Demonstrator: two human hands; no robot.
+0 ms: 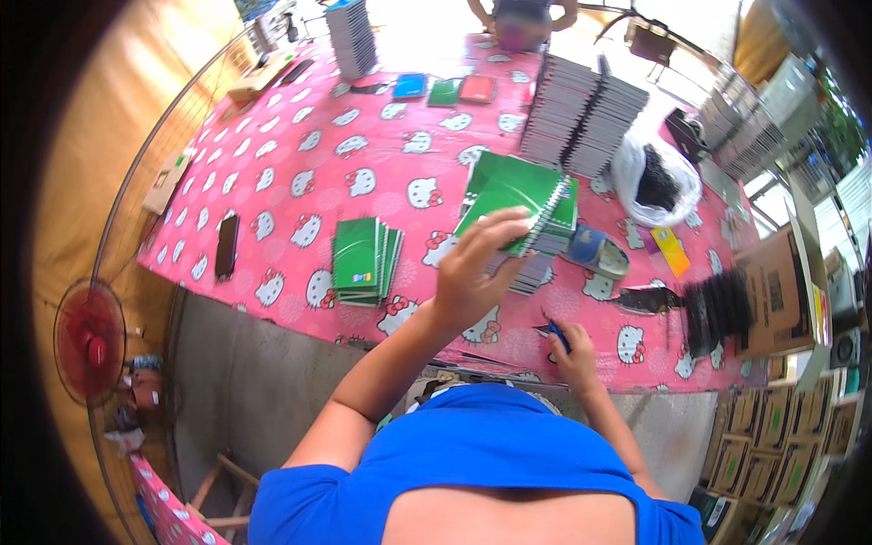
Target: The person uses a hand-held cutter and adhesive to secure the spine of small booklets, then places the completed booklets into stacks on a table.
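Note:
Green spiral notebooks [511, 186] are piled in front of me, their wire binding facing right. My left hand [480, 268] reaches over the near edge of the pile, fingers on the top notebook's cover and thumb lower, closed on that notebook. Lower right, close to the table's front edge, my right hand [574, 354] is closed around a small blue-handled tool [559, 337]. Its dark tips point away from me; they look like nippers, too small to be sure. A smaller fanned stack of green notebooks [356, 259] lies left of my left hand.
Tall notebook stacks [568, 118] rise behind the pile. Right of them stand a white bag of black material [656, 177], a blue slipper [597, 252], black binding coils [713, 313] and a cardboard box [777, 291]. A phone [227, 247] lies left. Another person [522, 23] is across the table.

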